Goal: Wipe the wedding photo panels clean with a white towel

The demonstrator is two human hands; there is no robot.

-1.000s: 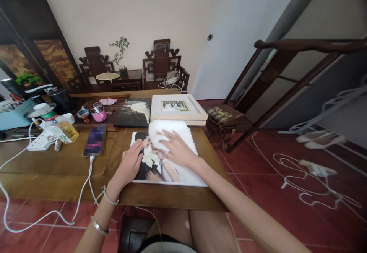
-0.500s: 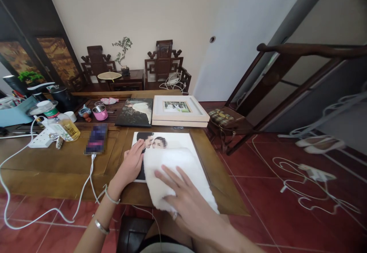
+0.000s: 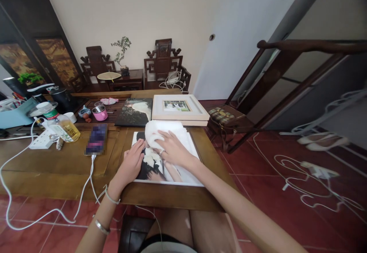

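Observation:
A large photo print (image 3: 160, 169) lies flat on the wooden table (image 3: 57, 169) in front of me. My right hand (image 3: 172, 150) presses a white cloth (image 3: 162, 130) down on the print's far part, fingers spread flat over it. My left hand (image 3: 130, 165) rests flat on the print's left edge, fingers stretched out, and holds it down.
Behind the print lie a dark photo print (image 3: 134, 111) and a white framed picture (image 3: 179, 107). A phone (image 3: 96, 140) on a white cable, a power strip (image 3: 41, 140), a bottle (image 3: 59, 125) and a pink pot (image 3: 100, 113) sit at left. A wooden chair (image 3: 226, 117) stands at right; cables lie on the red floor.
My right hand pulled the cloth toward me across the print to its near edge, then pushed it back up to the far part. My left hand stayed put.

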